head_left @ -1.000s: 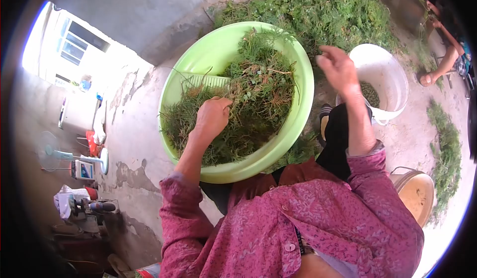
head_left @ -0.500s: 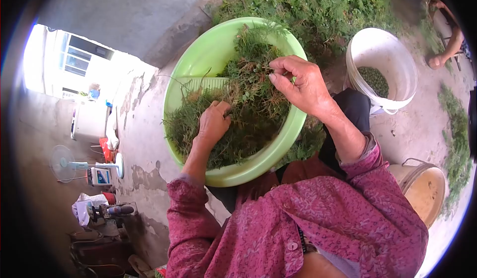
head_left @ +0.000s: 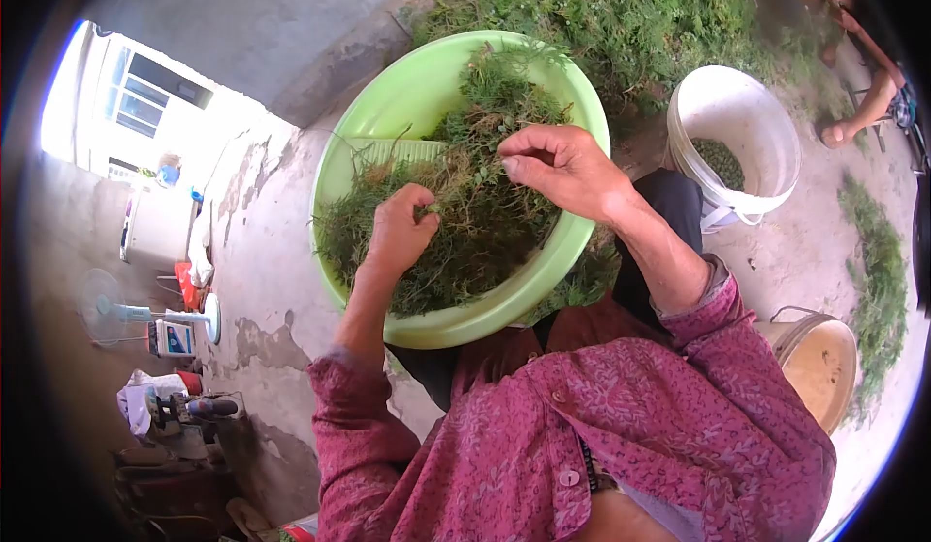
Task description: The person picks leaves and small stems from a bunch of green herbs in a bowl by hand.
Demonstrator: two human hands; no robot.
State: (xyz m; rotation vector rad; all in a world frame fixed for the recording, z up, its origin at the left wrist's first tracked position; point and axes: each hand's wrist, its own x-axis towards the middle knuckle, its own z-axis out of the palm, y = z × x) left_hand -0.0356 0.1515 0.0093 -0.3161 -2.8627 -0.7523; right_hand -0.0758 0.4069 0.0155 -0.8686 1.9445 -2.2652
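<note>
In the middle of the basin, the left hand (head_left: 398, 232) lies knuckles up on the greens (head_left: 475, 251), its fingers curled shut around a tuft of the thin stems. Just beside it and a little above, the right hand (head_left: 562, 169) hovers over the same tangle with thumb and forefinger pinched together on a strand (what sits between the fingertips is too small to make out). The greens are a loose mass of feathery stems, some of them browned, heaped under and between both hands and touching both. They fill most of the light green basin (head_left: 407, 96), whose bare inner wall shows beyond the left hand, where a ribbed green tray (head_left: 393, 152) pokes out from under the stems. Both forearms run back from the basin into dark pink patterned sleeves (head_left: 698, 416). Past the right hand stands a white bucket (head_left: 766, 125) with small green pods (head_left: 720, 162) lying in its bottom. Beyond the basin, away from both hands, a large pile of cut plants (head_left: 630, 9) lies on the concrete floor. Nearer the right elbow sits a tan bucket (head_left: 819, 367). Far beyond the white bucket, another person's arm (head_left: 868, 106) shows at the edge of view.
</note>
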